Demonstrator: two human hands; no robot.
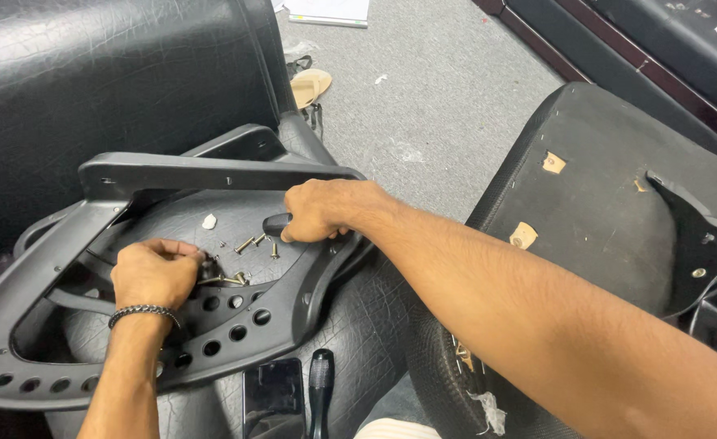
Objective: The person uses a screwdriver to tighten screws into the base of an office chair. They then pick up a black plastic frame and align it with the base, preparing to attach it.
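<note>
Black plastic chair frame (212, 175) lies across a black leather-look seat cushion (90, 73), its lower rail pierced with a row of round holes (224, 321). Loose brass-coloured screws (248, 242) rest on the frame's inner panel, near a small white scrap (209, 221).

Left hand (153, 272), with a dark braided bracelet (143, 311) at the wrist, is curled closed over the panel; fingertips pinch at a small metal piece (226, 280), though what exactly is gripped cannot be told.

Right hand (322, 210) reaches across from the right and is closed around a black tool handle (277, 223), the tip hidden under the palm. It sits just beside the loose screws, under the frame's upper crossbar.

Below the frame, on the cushion's near edge: 1 dark phone (273, 397) lying flat, and 1 black ribbed-grip tool (320, 390) just beside it.

To the right, a second upturned chair seat (594, 219) shows torn patches in its black underside fabric and a black bracket (696, 244) fixed to it. Grey carpet (423, 97) carries a tan sandal (311, 85) and papers (326, 11) at the far edge
</note>
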